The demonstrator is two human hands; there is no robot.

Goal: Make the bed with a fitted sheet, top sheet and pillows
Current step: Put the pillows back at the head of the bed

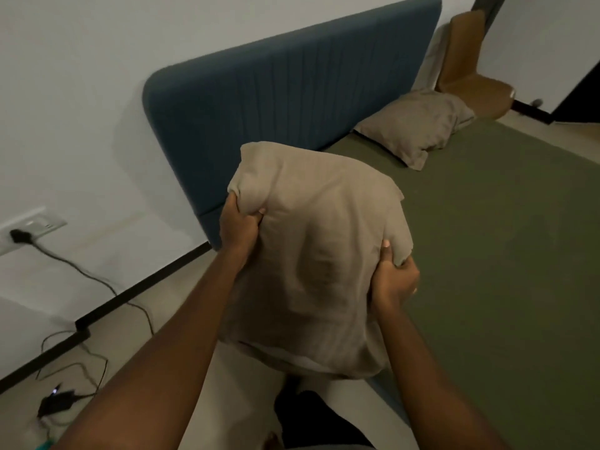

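A tan pillow (311,254) is held up in the air at the near corner of the bed, above the edge of the mattress and in front of the lower end of the blue padded headboard (292,92). The left hand (238,228) grips the pillow's upper left side, fingers curled into a bunch of the fabric with the thumb pressed on the front. The right hand (394,280) clutches the right edge lower down, fingers wrapped around a fold of the case (only the thumb tip shows on the front). A green sheet (487,254) lies smooth over the mattress. A second tan pillow (415,128) rests flat on the sheet at the far end of the headboard, touching it. Beyond it stands a brown chair (470,76). On the floor to the left, a black cable (81,274) runs from a wall socket (29,227).
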